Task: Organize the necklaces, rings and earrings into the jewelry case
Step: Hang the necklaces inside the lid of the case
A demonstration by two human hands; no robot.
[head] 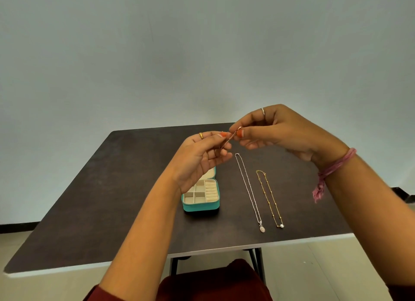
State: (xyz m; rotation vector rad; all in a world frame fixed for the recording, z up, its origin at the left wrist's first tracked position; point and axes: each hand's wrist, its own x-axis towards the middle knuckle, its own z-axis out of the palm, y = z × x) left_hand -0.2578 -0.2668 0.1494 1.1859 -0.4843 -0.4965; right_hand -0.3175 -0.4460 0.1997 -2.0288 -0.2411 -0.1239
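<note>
Both hands are raised above the dark table [112, 188] and pinch a thin rose-gold chain [229, 139] between them. My left hand [199, 159] holds its lower part, my right hand [276, 132] pinches the top end between thumb and forefinger. Under my left hand lies the open teal jewelry case [200, 196], its beige compartments showing nothing inside. To the right of the case a silver necklace [248, 188] with an oval pendant lies stretched out. A gold necklace [269, 197] with a pearl lies beside it.
The table's near edge [224, 252] runs in front of my lap. A plain wall stands behind the table, light floor to both sides. A pink thread band [332, 168] hangs from my right wrist.
</note>
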